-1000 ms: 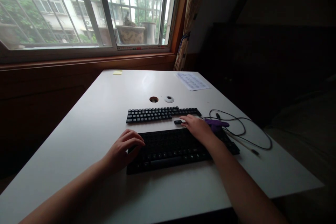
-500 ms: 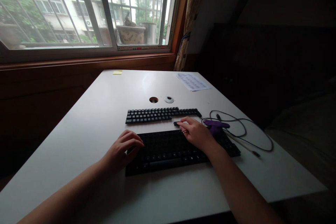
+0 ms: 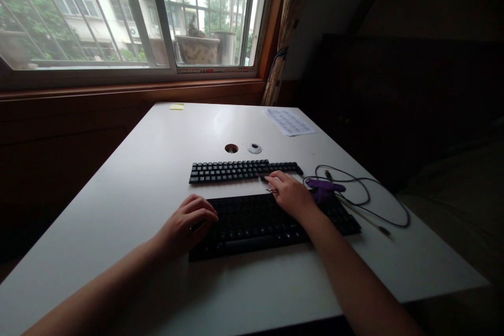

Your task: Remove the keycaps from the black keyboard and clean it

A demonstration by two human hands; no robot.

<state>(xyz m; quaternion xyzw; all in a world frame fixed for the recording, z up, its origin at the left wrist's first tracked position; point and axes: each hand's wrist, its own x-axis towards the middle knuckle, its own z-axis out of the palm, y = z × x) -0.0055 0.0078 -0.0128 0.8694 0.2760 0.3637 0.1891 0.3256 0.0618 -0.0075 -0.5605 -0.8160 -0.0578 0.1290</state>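
Black keyboard [image 3: 271, 220] | left hand [image 3: 189, 223] rests loosely open on it | right hand [image 3: 289, 194] grip unclear

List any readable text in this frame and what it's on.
None legible.
Far rows of keys: pale legends, too small.
Near keyboard: faint marks, too dark.
Printed sheet: bluish print, blurred.
Window-frame strip: red marks, too small.
Yellow note: no writing shows.
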